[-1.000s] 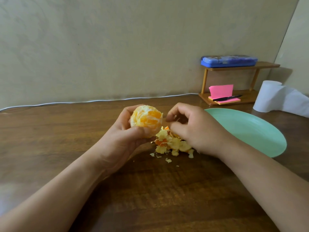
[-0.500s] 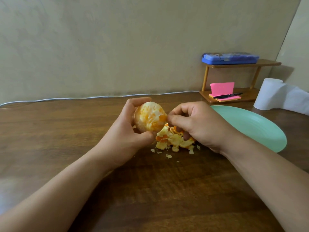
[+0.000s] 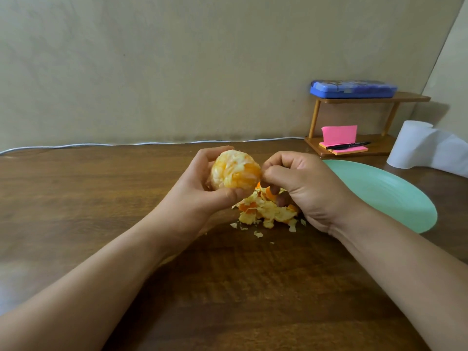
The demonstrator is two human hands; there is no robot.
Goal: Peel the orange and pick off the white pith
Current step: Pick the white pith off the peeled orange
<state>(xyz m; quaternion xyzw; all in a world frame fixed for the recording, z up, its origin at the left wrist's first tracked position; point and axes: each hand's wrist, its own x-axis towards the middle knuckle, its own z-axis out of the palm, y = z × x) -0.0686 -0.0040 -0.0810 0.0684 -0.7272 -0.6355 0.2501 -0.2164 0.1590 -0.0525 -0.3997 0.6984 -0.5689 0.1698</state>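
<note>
Head view: left hand point(image 3: 200, 193) cups the peeled orange point(image 3: 234, 173) above the desk point(image 3: 101, 198), beside the peel pile point(image 3: 266, 211). Right hand point(image 3: 301, 183) pinches pith at its right side. Risk: a deep pinch tears segment skin and juice leaks.

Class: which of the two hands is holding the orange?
The left hand: its fingers curl round the orange, while the right hand only pinches at the fruit's edge.
</note>
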